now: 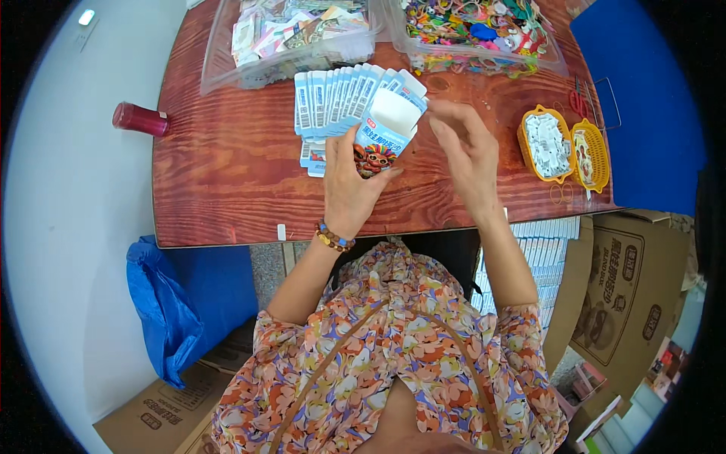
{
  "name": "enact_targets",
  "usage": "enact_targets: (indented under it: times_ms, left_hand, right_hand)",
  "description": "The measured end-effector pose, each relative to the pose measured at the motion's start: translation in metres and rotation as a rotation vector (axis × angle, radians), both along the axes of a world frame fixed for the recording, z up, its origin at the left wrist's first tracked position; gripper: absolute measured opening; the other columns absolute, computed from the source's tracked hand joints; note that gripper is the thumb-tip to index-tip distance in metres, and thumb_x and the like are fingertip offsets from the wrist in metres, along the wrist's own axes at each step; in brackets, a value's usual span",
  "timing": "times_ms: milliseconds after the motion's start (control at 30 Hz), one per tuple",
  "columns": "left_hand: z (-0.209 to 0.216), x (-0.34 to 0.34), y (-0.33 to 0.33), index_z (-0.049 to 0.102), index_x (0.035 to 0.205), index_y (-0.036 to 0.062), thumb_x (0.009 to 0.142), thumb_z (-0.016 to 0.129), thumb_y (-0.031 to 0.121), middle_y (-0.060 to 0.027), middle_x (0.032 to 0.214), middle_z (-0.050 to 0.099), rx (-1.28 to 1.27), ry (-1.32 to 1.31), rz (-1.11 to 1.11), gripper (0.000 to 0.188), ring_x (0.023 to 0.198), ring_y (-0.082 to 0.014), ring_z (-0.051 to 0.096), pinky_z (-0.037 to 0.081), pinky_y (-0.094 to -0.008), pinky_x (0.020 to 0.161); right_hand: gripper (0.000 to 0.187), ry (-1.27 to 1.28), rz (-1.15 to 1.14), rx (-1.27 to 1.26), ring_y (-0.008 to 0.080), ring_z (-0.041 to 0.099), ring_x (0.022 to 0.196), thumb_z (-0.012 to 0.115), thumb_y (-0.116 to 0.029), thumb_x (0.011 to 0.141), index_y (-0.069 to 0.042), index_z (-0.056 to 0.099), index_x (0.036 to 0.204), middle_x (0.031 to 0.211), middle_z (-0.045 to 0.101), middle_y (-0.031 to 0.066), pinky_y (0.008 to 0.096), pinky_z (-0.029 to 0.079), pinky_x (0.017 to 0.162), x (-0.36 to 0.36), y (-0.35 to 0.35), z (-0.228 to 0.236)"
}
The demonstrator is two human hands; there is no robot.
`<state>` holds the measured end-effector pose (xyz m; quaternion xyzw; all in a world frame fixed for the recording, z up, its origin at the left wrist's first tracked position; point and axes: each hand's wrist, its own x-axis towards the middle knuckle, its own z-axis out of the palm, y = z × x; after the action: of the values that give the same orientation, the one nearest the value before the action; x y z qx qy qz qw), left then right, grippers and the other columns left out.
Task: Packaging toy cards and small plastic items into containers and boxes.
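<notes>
My left hand [351,185] grips a small blue and white carton [378,142] printed with a colourful cartoon figure. Its top is open, showing the white inside. Just right of the carton is my right hand [470,155], thumb and fingers apart, with nothing visible between them; its fingertips come close to the carton's upper edge. Behind the carton a fanned row of flat blue and white cartons [327,102] lies on the reddish wooden table [227,159]. A few more cartons show beneath the row, partly hidden by my left hand.
Two clear plastic bins stand at the back: one of packets [287,38], one of colourful small items [476,34]. Yellow baskets [522,140] with small white packets sit at right, near red-handled scissors [578,98]. A dark red jar [141,119] lies at the left edge. Cardboard boxes [628,295] stand below.
</notes>
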<state>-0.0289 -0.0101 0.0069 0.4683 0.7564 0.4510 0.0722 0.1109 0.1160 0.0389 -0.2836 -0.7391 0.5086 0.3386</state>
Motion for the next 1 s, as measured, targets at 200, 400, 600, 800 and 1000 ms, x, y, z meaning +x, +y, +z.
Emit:
enact_targets:
  times_ms: [200, 400, 600, 800, 1000]
  left_hand:
    - [-0.007, 0.008, 0.007, 0.049, 0.127, -0.0022, 0.065, 0.091, 0.021, -0.0162, 0.106, 0.052, 0.019, -0.120, 0.026, 0.079, 0.098, -0.0333, 0.056, 0.048, -0.0408, 0.086]
    - [-0.011, 0.005, 0.005, 0.054, 0.119, -0.0041, 0.073, 0.085, 0.013, -0.0142, 0.103, 0.061, 0.121, -0.414, -0.053, 0.059, 0.087, -0.0225, 0.063, 0.051, -0.0333, 0.074]
    - [-0.004, 0.006, -0.002, 0.066, 0.109, -0.0018, 0.083, 0.075, 0.002, -0.0072, 0.090, 0.070, 0.113, -0.534, -0.106, 0.028, 0.077, -0.0112, 0.065, 0.051, -0.0261, 0.067]
    - [-0.011, -0.010, -0.006, 0.065, 0.119, -0.0011, 0.085, 0.073, 0.006, -0.0100, 0.093, 0.069, 0.047, -0.700, -0.171, 0.035, 0.078, -0.0142, 0.065, 0.051, -0.0274, 0.070]
    - [-0.008, 0.007, 0.000, 0.037, 0.143, -0.0059, 0.069, 0.087, 0.031, -0.0211, 0.121, 0.054, -0.014, 0.272, -0.192, 0.097, 0.108, -0.0354, 0.056, 0.048, -0.0440, 0.091]
  right_hand:
    - [0.044, 0.026, -0.104, 0.389, 0.0287, 0.061, 0.120, 0.074, 0.000, 0.083, -0.003, 0.060, 0.124, 0.124, 0.062, 0.0174, 0.0348, 0.055, 0.089, -0.004, -0.022, -0.040]
    - [0.040, 0.265, 0.028, -0.120, 0.0243, 0.066, 0.108, 0.070, 0.003, 0.085, -0.003, 0.061, 0.124, 0.123, 0.064, 0.0150, 0.0323, 0.055, 0.087, -0.002, -0.018, -0.051]
    - [0.028, 0.077, 0.135, 0.327, 0.0215, 0.067, 0.099, 0.069, 0.003, 0.086, -0.002, 0.068, 0.114, 0.110, 0.070, 0.0115, 0.0303, 0.053, 0.083, 0.004, -0.008, -0.028]
    - [0.023, 0.075, 0.099, 0.207, 0.0131, 0.063, 0.087, 0.067, -0.001, 0.090, -0.001, 0.068, 0.114, 0.094, 0.067, 0.0052, 0.0256, 0.050, 0.074, 0.009, -0.005, -0.014]
    - [0.010, -0.162, 0.084, -0.042, 0.0028, 0.056, 0.075, 0.067, -0.003, 0.092, 0.000, 0.067, 0.102, 0.086, 0.062, -0.0024, 0.0203, 0.045, 0.062, 0.013, 0.001, -0.019]
